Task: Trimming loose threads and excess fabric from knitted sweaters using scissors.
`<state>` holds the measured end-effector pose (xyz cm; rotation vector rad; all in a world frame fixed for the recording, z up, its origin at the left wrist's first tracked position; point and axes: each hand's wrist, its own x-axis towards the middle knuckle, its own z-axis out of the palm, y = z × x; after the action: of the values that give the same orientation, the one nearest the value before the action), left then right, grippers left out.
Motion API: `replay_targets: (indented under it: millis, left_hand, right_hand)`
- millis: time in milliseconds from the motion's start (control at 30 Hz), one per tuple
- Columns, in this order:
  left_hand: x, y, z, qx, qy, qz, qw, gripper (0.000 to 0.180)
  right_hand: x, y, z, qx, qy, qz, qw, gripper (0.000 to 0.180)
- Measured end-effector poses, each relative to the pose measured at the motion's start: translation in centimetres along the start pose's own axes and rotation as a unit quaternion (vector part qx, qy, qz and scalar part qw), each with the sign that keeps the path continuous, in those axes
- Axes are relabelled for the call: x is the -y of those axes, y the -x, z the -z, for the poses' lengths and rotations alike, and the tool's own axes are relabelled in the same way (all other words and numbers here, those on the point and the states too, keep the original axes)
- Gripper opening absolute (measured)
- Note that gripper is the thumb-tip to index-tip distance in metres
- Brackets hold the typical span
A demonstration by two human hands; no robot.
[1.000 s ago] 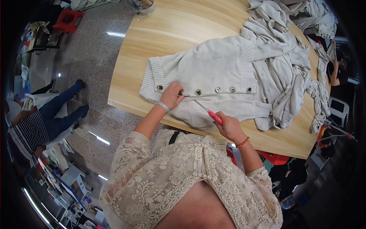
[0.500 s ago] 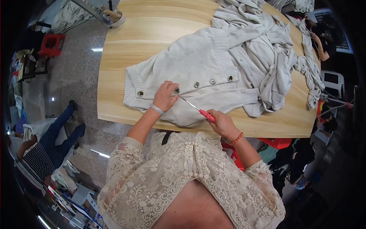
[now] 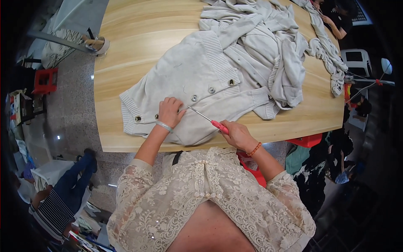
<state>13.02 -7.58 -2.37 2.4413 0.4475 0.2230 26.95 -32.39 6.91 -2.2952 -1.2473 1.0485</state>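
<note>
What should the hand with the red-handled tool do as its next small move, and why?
Probably the right hand should guide the red-handled tool slightly up to the silvery ring-like button: the tip appears just below it, and the left hand rests on the pale knit garment nearby.

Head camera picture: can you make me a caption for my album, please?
Right grip holding a red-handled tool over a pale knit garment on a wood-grained table.

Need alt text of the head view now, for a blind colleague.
A person's right hand holds a red-handled tool over a pale cardigan on a wooden table, while the left hand rests on the cardigan. A heap of pale knitwear lies to the right.
</note>
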Motion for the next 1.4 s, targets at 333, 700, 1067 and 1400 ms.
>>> replay_targets:
  millis: [333, 700, 1067, 1400]
  left_hand:
    - [-0.2, -3.9, -5.4, 0.053, 0.129, 0.011, 0.99, 0.026]
    - [-5.5, -9.2, -6.7, -0.017, 0.129, -0.055, 0.99, 0.031]
    - [-6.0, -11.1, -7.6, 0.078, 0.047, -0.084, 0.992, 0.034]
    - [-8.2, -15.8, -12.4, 0.05, 0.135, -0.145, 0.979, 0.023]
  right_hand:
    - [-2.0, 1.8, 1.9, -0.002, 0.041, -0.071, 0.997, 0.023]
    - [-4.0, 2.9, 2.5, -0.085, -0.045, -0.118, 0.988, 0.02]
    - [-6.1, 4.3, 3.4, -0.078, -0.045, -0.149, 0.985, 0.023]
    - [-7.5, 5.0, 4.9, -0.113, -0.017, -0.226, 0.967, 0.026]
